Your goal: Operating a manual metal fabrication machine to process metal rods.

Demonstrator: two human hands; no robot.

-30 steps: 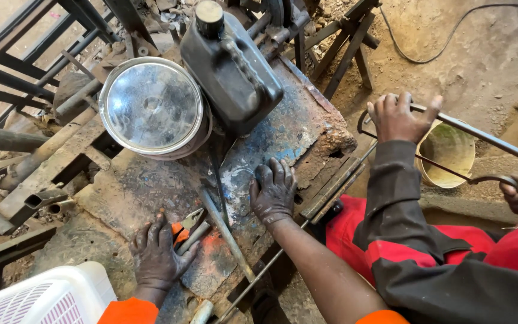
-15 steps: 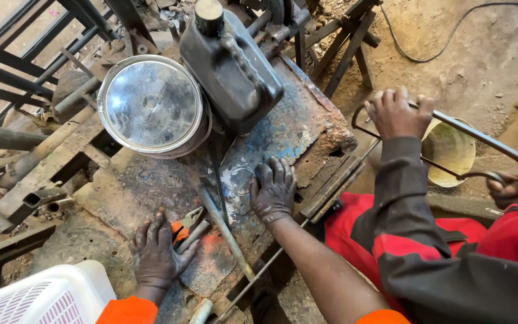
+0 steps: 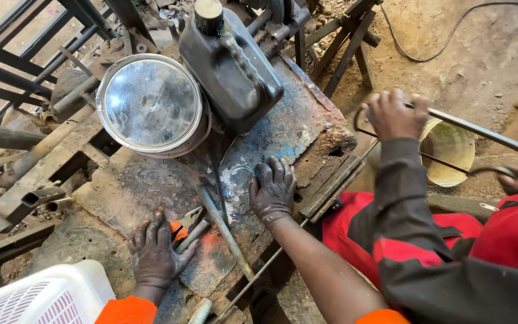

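Note:
My left hand (image 3: 156, 252) lies flat on a worn metal worktable (image 3: 151, 186), fingers spread, right beside orange-handled pliers (image 3: 184, 223) whose handles sit at my fingertips. My right hand (image 3: 272, 191) rests palm down on the blue-stained part of the table, fingers apart, holding nothing. A grey metal rod (image 3: 223, 231) lies between my two hands. To the right, another person's hand (image 3: 394, 114), in a dark and red sleeve, grips a curved metal bar (image 3: 487, 135).
A round headlamp with a chrome rim (image 3: 150, 105) and a black plastic jerrycan (image 3: 229, 66) stand at the table's far side. A white plastic crate (image 3: 43, 297) sits at lower left. Metal frames (image 3: 13, 72) lie left; a yellowish bowl (image 3: 448, 153) rests on the dirt floor.
The other person's hand has pulled the curved bar slightly toward the table. My own hands have stayed in place on the tabletop.

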